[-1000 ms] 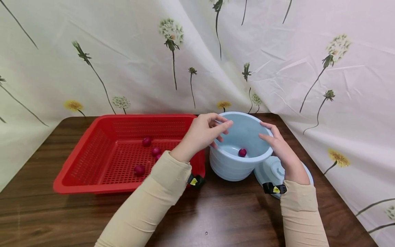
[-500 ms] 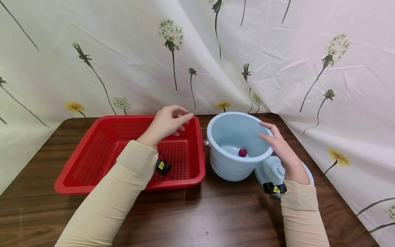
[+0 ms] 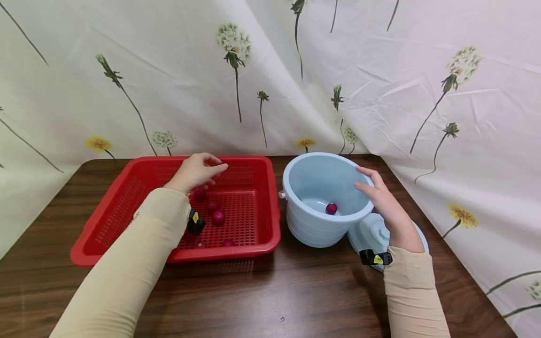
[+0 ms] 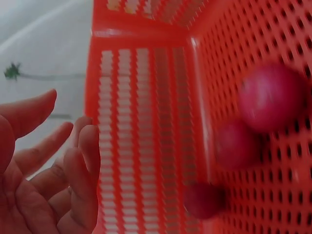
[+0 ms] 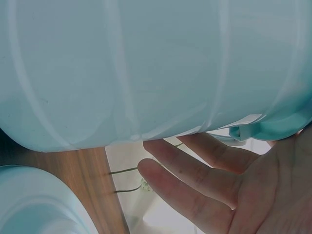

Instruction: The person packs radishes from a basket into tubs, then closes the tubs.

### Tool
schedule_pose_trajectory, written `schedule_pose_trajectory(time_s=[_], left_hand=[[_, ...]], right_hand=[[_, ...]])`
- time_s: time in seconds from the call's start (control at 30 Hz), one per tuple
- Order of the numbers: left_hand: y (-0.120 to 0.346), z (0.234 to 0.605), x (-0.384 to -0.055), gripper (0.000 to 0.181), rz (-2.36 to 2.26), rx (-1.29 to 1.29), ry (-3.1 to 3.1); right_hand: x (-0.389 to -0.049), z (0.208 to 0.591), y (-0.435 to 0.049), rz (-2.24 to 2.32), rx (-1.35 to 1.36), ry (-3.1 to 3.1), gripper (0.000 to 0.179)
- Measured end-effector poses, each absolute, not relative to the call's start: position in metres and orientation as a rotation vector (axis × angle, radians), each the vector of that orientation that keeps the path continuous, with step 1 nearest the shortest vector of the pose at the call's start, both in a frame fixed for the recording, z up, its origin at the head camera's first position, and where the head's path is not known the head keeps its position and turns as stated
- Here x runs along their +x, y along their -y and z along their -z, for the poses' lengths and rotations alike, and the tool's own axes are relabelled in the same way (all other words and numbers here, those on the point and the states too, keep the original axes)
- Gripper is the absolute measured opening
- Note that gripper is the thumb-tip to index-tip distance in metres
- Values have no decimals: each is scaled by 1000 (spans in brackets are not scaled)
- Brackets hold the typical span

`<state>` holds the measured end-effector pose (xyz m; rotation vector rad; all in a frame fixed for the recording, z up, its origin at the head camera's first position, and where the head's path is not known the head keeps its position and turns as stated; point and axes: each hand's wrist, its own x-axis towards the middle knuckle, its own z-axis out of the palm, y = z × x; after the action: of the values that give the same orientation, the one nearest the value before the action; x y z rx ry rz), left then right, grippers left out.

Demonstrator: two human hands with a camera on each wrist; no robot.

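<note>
My left hand (image 3: 191, 173) hovers over the red plastic basket (image 3: 275, 213), fingers loosely bent with nothing between them. In the left wrist view, the fingers (image 4: 84, 190) stand apart from three round, glossy purple-red onion-like balls (image 4: 274, 97) on the basket's perforated floor. Several such balls (image 3: 218, 217) show in the head view, some partly behind the wrist. My right hand (image 3: 390, 206) grips the rim of the light blue bucket (image 3: 314, 230), thumb inside. Seen from the right wrist, its other fingers (image 5: 187, 195) lie along the outer wall. One purple-red ball (image 3: 331, 208) lies in the bucket.
A light blue lid (image 3: 358, 237) lies on the brown wooden table (image 3: 270, 291) right of the bucket, partly under the right forearm. A white cloth (image 3: 186, 94) printed with dandelions hangs behind the table and along its right side.
My left hand has moved left from the bucket's rim to above the basket, still holding nothing. My right hand and the bucket have stayed in place.
</note>
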<state>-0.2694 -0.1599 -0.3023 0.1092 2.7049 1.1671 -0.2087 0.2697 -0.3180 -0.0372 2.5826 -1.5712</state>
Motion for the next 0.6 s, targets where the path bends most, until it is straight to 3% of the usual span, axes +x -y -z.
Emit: schedule_pose_trajectory(time_s=[0.37,0.6], left_hand=[[200,327,-283,66,-1100,144,-2650],[213,334,-283,65,-1057,119,-2638]], right_hand=[[-209,317,-270,1566,-36,-2579,62],[-210,317,-270,1564,-33,-2578,62]])
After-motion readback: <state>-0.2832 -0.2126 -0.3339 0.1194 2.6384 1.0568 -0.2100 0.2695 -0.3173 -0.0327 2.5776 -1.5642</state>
